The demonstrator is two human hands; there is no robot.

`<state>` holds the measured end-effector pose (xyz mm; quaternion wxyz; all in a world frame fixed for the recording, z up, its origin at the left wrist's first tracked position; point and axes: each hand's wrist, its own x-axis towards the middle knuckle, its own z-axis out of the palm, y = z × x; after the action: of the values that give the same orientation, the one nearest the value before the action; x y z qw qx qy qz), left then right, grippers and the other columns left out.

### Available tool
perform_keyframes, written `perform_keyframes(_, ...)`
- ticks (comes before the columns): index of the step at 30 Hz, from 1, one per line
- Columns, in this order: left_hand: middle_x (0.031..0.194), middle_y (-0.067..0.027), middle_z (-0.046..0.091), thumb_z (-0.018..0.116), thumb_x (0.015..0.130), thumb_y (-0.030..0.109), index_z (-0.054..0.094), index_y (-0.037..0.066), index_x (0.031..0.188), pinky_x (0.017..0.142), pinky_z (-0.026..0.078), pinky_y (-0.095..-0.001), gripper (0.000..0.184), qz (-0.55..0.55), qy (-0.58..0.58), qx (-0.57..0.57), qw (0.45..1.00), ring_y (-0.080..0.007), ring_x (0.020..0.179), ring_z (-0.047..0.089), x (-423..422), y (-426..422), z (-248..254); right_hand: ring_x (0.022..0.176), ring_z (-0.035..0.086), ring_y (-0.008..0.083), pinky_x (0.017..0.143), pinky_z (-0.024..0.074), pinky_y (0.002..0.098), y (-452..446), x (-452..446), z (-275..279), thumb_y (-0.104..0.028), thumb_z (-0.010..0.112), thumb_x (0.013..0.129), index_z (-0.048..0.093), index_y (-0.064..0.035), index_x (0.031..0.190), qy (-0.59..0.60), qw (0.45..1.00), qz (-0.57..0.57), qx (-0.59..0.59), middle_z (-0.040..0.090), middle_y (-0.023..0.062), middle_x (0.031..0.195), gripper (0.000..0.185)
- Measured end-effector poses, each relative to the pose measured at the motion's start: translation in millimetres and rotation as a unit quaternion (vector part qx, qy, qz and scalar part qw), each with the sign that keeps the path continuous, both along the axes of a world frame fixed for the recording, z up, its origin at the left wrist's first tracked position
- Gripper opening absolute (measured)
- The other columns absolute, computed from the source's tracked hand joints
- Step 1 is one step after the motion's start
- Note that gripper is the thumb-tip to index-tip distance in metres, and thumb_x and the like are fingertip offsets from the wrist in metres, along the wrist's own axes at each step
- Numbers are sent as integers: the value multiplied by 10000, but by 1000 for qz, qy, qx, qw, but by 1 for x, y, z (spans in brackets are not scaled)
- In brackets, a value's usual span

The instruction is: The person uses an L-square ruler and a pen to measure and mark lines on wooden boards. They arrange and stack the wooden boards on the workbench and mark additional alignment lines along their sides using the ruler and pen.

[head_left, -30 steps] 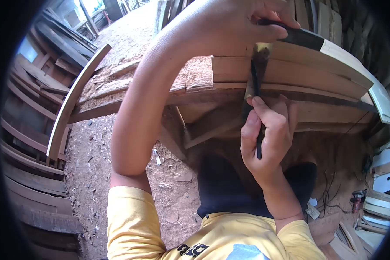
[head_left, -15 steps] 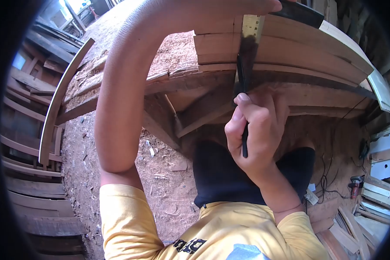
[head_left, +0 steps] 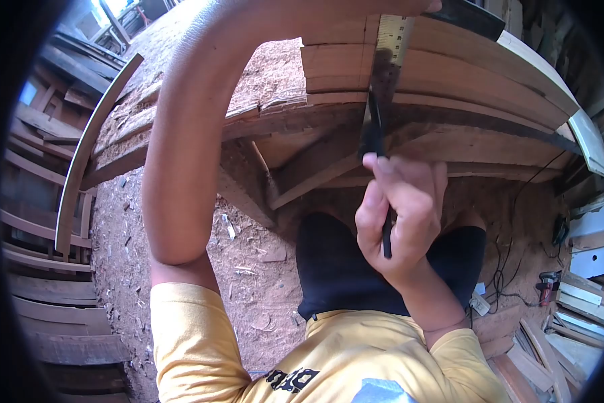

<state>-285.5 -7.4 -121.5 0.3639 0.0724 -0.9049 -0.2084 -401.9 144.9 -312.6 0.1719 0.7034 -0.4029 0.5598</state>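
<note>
My right hand (head_left: pixel 406 208) is closed round a slim black pen or pencil (head_left: pixel 386 236), its fingers pinching the shaft. The pen's upper end points away from me, beside the lower part of a try square's ruled metal blade (head_left: pixel 391 43). That blade lies across several stacked light-brown boards (head_left: pixel 463 64). At the top edge my left hand (head_left: pixel 431 5) is at the square's black stock (head_left: pixel 466 17); most of the hand is cut off, and one fingertip shows against the stock. A thin dark line runs over the boards left of the blade.
The boards rest on a wooden frame (head_left: pixel 315 161) above a dusty, shaving-strewn floor (head_left: pixel 248 289). A curved wooden strip (head_left: pixel 94 151) leans at left, near stacked curved pieces (head_left: pixel 53 289). A red power tool (head_left: pixel 547 287), cables (head_left: pixel 500 269) and offcuts (head_left: pixel 584 302) lie at right.
My right hand has come slightly toward my body and to the right with the pen. The left arm and the square stay nearly in place; the view has shifted a little.
</note>
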Motion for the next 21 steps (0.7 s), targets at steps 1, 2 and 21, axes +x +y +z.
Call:
perform_keyframes(1,944,-133,787,728,958,159,736,47,1214,692,557,-314,280,26,-56,31,998,-139,744,680,10,24,16,835,568,323,876,469,478,-3,0,6,-10,715,731,590,-60,1237,-5,1000,-4,-24,626,88,955,524)
perform_keyframes(2,946,-135,788,727,958,158,736,48,1215,700,563,-318,279,40,-83,45,995,-144,750,686,11,27,18,837,569,323,880,470,485,-9,-1,11,-15,712,752,591,-62,1242,-2,999,-7,-33,626,90,959,508)
perform_keyframes(21,869,-111,780,735,951,152,744,33,1197,581,502,-271,273,60,-72,10,996,-93,641,625,13,31,16,862,548,361,884,464,490,-16,4,15,-66,717,758,615,-45,1147,18,999,-40,-10,587,115,974,403)
